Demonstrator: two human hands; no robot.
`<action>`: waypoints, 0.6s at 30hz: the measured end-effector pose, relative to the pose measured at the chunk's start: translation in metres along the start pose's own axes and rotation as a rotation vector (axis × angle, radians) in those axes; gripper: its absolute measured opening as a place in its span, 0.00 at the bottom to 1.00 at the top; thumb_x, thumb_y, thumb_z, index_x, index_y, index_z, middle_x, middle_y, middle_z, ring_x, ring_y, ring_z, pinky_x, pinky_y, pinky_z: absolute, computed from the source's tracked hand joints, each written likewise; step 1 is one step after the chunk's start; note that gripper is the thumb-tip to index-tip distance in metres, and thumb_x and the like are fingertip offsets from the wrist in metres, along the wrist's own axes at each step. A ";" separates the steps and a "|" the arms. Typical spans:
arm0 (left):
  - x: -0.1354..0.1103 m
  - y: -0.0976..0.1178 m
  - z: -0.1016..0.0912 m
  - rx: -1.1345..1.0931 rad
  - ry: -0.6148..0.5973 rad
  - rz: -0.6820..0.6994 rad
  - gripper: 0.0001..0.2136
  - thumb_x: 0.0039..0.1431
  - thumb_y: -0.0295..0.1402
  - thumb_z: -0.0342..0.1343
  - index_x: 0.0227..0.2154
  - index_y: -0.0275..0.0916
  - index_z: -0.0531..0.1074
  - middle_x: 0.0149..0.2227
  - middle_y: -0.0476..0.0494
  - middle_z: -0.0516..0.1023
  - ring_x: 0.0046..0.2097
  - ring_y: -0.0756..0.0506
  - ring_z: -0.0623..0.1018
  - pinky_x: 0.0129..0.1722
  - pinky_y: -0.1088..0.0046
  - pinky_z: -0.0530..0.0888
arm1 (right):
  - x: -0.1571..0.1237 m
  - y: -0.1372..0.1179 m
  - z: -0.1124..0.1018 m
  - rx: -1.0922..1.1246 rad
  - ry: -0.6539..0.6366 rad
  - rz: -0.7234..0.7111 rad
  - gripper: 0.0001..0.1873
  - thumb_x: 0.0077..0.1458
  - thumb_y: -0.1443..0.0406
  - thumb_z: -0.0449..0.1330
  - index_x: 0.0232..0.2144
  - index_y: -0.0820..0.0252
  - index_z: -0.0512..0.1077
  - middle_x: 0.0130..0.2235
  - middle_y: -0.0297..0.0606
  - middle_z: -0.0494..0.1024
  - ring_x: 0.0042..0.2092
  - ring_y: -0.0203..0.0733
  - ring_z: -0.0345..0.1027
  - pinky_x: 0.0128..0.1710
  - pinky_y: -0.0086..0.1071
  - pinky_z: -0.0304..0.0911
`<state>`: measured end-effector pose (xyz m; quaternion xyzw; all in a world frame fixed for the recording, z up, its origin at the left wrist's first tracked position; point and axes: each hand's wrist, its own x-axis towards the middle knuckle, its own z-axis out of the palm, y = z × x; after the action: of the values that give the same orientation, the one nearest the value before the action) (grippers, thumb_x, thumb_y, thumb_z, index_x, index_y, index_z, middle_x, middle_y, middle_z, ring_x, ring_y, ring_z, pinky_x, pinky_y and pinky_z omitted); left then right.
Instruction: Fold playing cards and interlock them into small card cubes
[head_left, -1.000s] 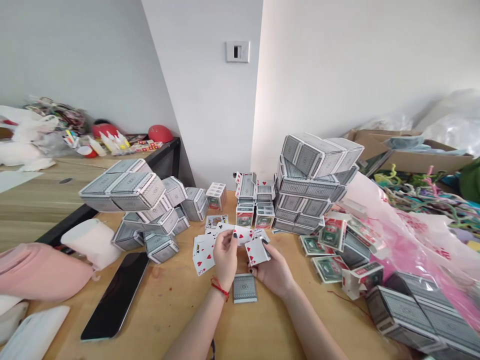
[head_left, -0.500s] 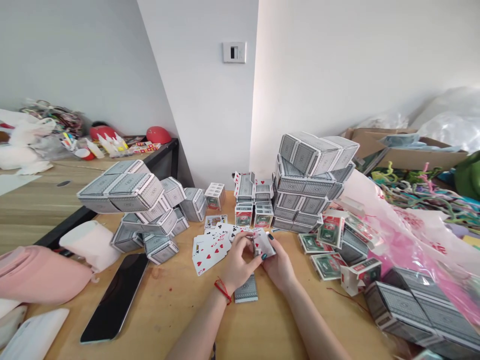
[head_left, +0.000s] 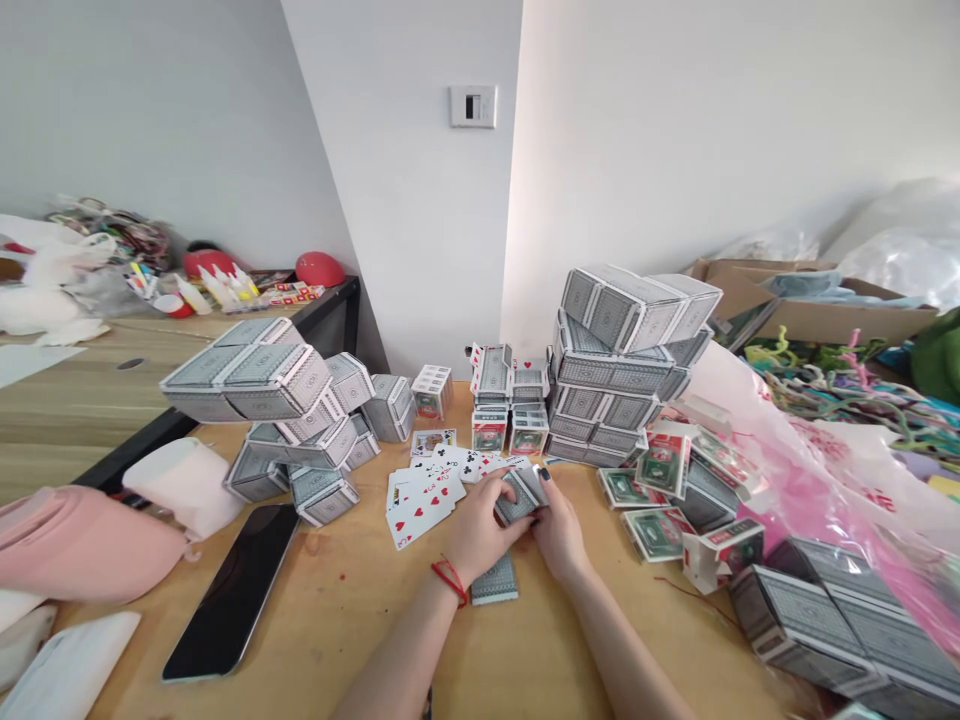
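Both my hands meet at the middle of the wooden table [head_left: 360, 640]. My left hand [head_left: 474, 527], with a red string at the wrist, and my right hand [head_left: 559, 530] are closed together on a small grey-backed stack of playing cards [head_left: 517, 493]. A spread of face-up cards [head_left: 424, 494] lies just left of my left hand. A face-down grey deck [head_left: 495, 580] rests on the table under my wrists.
Grey card-pack bundles are heaped at the left [head_left: 262, 385] and stacked at the right [head_left: 626, 350]. Small boxed decks [head_left: 510, 420] stand behind my hands. A black phone [head_left: 232, 590] lies at the left, a pink plastic bag [head_left: 795, 470] and more packs [head_left: 825, 620] at the right.
My hands moved forward and came together. The face-up cards held apart a second ago are now gathered into one stack showing its grey back.
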<state>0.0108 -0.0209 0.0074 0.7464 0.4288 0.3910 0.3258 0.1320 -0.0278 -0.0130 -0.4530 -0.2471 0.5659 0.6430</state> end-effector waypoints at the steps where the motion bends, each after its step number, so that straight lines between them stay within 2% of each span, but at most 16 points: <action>1: 0.000 0.000 0.000 0.008 0.006 0.007 0.10 0.45 0.28 0.56 0.32 0.39 0.62 0.50 0.43 0.65 0.53 0.43 0.64 0.49 0.63 0.63 | 0.000 0.000 0.000 0.021 0.006 -0.007 0.19 0.45 0.53 0.57 0.33 0.62 0.74 0.32 0.38 0.77 0.35 0.44 0.68 0.34 0.33 0.62; 6: -0.001 -0.004 0.001 0.020 0.089 0.042 0.20 0.45 0.24 0.53 0.44 0.39 0.59 0.48 0.41 0.64 0.52 0.43 0.64 0.50 0.61 0.62 | -0.001 -0.006 0.004 0.157 -0.050 0.057 0.17 0.47 0.55 0.55 0.37 0.56 0.72 0.39 0.36 0.76 0.42 0.45 0.67 0.39 0.34 0.62; 10: -0.002 -0.006 0.003 0.030 0.053 0.043 0.29 0.43 0.20 0.51 0.51 0.40 0.53 0.50 0.41 0.62 0.53 0.43 0.63 0.52 0.61 0.61 | -0.003 -0.007 0.007 0.197 -0.112 0.034 0.16 0.47 0.57 0.56 0.38 0.55 0.71 0.42 0.35 0.74 0.45 0.46 0.65 0.44 0.36 0.60; 14: -0.001 -0.006 0.005 0.058 0.041 0.033 0.30 0.45 0.19 0.48 0.53 0.42 0.51 0.53 0.41 0.59 0.55 0.43 0.59 0.54 0.60 0.60 | -0.004 -0.004 0.007 0.189 -0.154 0.021 0.18 0.46 0.58 0.56 0.42 0.52 0.67 0.46 0.33 0.72 0.48 0.44 0.63 0.46 0.37 0.59; 18: 0.000 -0.004 0.005 0.092 0.077 0.006 0.28 0.47 0.21 0.49 0.53 0.41 0.52 0.50 0.40 0.60 0.53 0.42 0.61 0.51 0.58 0.62 | -0.003 0.000 0.005 0.119 -0.154 0.040 0.21 0.46 0.59 0.57 0.45 0.51 0.65 0.48 0.33 0.71 0.50 0.44 0.62 0.46 0.37 0.59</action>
<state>0.0133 -0.0194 0.0019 0.7463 0.4561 0.4005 0.2732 0.1267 -0.0292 -0.0101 -0.3741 -0.2528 0.6256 0.6362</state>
